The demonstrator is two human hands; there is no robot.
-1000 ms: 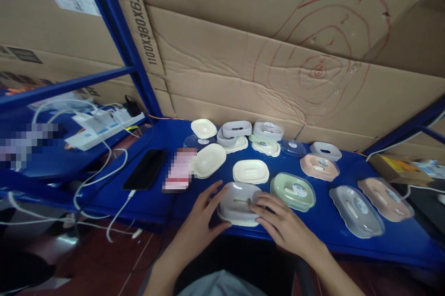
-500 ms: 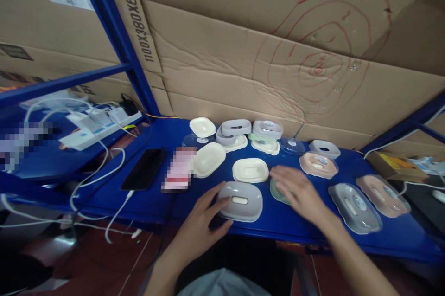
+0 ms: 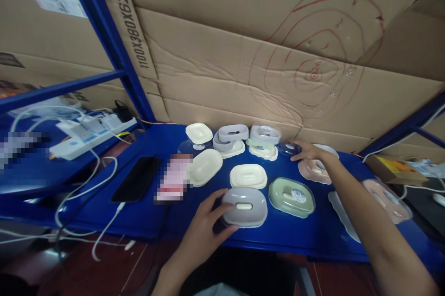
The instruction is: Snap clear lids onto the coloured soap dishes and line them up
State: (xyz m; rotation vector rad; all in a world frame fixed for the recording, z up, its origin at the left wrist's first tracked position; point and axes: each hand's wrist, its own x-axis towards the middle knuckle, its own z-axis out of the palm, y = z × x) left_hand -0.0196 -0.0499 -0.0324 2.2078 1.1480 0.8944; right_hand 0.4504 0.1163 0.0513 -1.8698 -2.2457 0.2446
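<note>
My left hand [image 3: 212, 219] is curled around the left end of a grey soap dish [image 3: 255, 216], thumb at its front edge and fingers at its back and on top. A small white oblong piece [image 3: 244, 206] lies in the middle of this dish. At the back right, my right hand [image 3: 309, 151] has its fingers closed at the right edge of a clear plastic lid [image 3: 289, 148] with a round label. To the right of the grey dish sits a green soap dish [image 3: 291, 205] under a clear lid. A cream dish [image 3: 248, 176] lies just behind the grey one.
Several cream, grey and green dish parts [image 3: 232, 132] stand at the back. Lidded pink dishes [image 3: 385, 201] are on the right, one partly behind my right arm. A black phone [image 3: 134, 179] and a white power strip [image 3: 93, 136] are on the left. Cardboard [image 3: 208, 64] walls the back.
My right hand has left the green dish and reached back and right to the clear lid. The green dish is now in full view. My left hand stays at the grey dish.
</note>
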